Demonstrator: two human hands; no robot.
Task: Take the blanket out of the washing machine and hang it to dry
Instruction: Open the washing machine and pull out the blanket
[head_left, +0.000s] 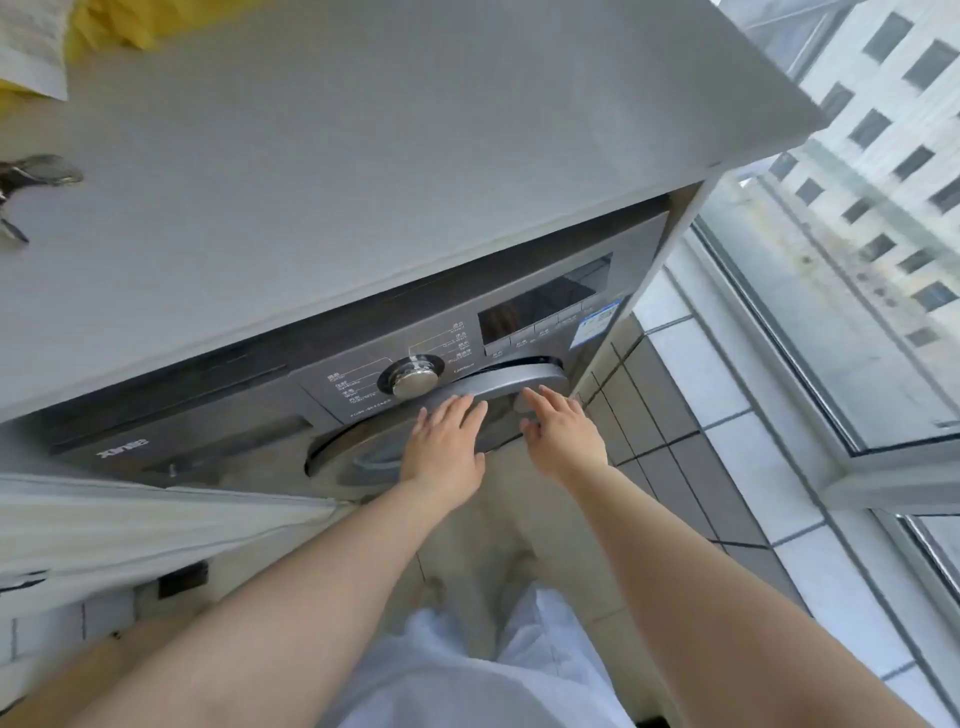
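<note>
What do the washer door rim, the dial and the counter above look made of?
Door rim: looks like silver-painted plastic, with a soft satin sheen. Dial: chromed metal or plated plastic, given its mirror-bright highlights. Counter: matte pale grey, smooth, perhaps stone or laminate; I cannot tell which.

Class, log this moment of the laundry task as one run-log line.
stage: opening washer | left hand: flat on door | right hand: at door edge, fingers straight | blanket: not visible
</note>
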